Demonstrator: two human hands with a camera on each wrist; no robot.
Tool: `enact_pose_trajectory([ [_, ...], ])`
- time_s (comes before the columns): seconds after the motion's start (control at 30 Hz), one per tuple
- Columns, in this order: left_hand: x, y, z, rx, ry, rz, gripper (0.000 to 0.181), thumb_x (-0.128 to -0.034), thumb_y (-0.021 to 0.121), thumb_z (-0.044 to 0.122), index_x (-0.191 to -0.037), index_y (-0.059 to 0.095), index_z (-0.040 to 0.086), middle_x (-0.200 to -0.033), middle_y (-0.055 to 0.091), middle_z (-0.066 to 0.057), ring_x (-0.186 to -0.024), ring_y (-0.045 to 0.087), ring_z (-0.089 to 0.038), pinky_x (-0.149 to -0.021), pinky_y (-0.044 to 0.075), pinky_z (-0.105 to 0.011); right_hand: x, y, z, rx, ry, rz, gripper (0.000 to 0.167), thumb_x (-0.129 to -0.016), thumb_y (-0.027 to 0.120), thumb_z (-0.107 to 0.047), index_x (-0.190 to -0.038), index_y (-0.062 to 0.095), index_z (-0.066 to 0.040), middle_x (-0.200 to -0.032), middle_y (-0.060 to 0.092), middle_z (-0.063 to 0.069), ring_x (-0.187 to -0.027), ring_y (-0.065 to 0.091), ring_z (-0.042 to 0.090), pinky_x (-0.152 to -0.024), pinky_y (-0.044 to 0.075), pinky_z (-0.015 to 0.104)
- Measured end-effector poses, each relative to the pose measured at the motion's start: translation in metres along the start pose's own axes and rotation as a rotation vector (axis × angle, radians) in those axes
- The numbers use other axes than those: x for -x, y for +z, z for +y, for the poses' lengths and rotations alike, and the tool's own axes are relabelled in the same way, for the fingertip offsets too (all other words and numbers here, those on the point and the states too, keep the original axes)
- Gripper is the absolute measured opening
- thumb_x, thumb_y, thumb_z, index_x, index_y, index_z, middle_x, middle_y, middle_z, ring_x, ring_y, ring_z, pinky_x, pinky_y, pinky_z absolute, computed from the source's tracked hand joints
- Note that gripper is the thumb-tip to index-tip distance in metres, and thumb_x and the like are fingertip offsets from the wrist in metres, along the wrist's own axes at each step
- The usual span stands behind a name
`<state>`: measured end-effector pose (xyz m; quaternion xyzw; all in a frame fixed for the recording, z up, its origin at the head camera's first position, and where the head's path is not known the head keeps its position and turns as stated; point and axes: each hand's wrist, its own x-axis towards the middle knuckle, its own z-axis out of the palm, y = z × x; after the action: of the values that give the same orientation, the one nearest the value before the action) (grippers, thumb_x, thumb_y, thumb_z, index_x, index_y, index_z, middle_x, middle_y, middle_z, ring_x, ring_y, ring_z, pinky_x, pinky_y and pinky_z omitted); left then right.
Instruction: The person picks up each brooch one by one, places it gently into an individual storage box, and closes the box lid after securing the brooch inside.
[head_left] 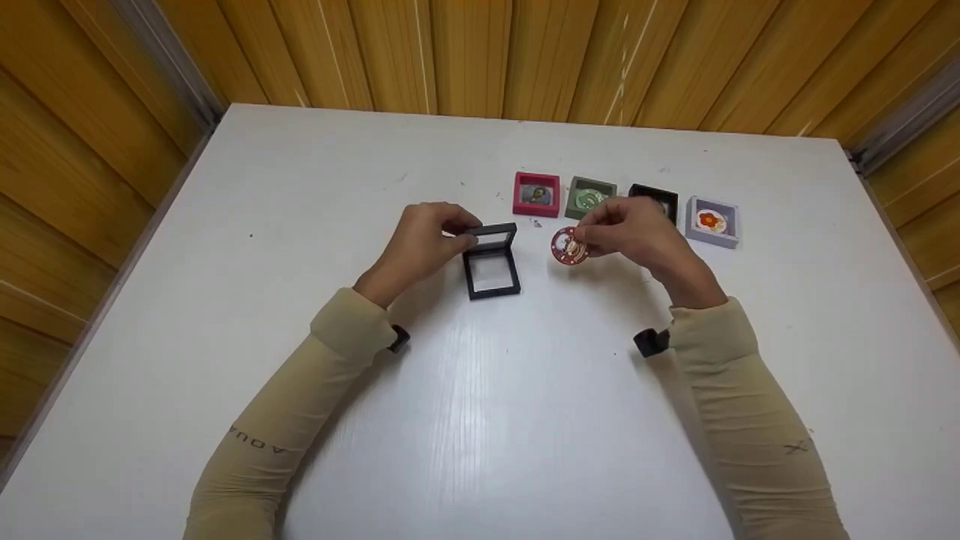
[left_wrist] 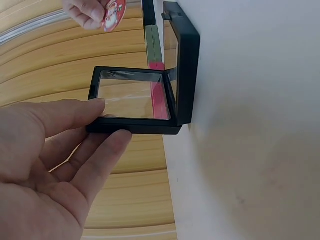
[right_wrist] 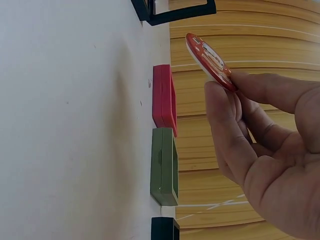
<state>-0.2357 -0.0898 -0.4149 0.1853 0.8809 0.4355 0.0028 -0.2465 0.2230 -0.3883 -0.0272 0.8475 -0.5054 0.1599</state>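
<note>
A black hinged display frame [head_left: 517, 279] with clear film windows stands opened on the white table, one half flat and the other raised. My left hand [head_left: 426, 241] pinches the raised half [left_wrist: 135, 126] by its edge, thumb on one face and fingers on the other. Over the table to the right, my right hand [head_left: 637, 231] holds a round red badge [head_left: 568, 247] with a printed picture. Thumb and fingers pinch the badge [right_wrist: 210, 59] at its rim, and it is tilted and apart from the frame.
Behind the hands stand a pink frame [head_left: 536, 211], a green frame [head_left: 576, 213] with a round green piece, another black frame [head_left: 654, 190] partly hidden by the right hand, and a lavender frame [head_left: 712, 238] showing a red flower. A wood-patterned wall [head_left: 472, 60] borders the white table [head_left: 480, 420].
</note>
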Motion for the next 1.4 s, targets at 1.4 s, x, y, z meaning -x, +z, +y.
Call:
enact_pose_trajectory([
  [1.4, 0.005, 0.033, 0.016, 0.098, -0.012, 0.041, 0.017, -0.0958, 0.077, 0.001, -0.113, 0.079, 0.000, -0.106, 0.078, -0.010, -0.101, 0.072, -0.022, -0.093, 0.057, -0.036, -0.015, 0.060, 0.015, -0.117, 0.088, -0.111, 0.013, -0.096, 0.080, -0.008, -0.101, 0.073, 0.001, -0.102, 0.071, 0.009, -0.079, 0.069, 0.014, -0.075, 0.061, 0.027],
])
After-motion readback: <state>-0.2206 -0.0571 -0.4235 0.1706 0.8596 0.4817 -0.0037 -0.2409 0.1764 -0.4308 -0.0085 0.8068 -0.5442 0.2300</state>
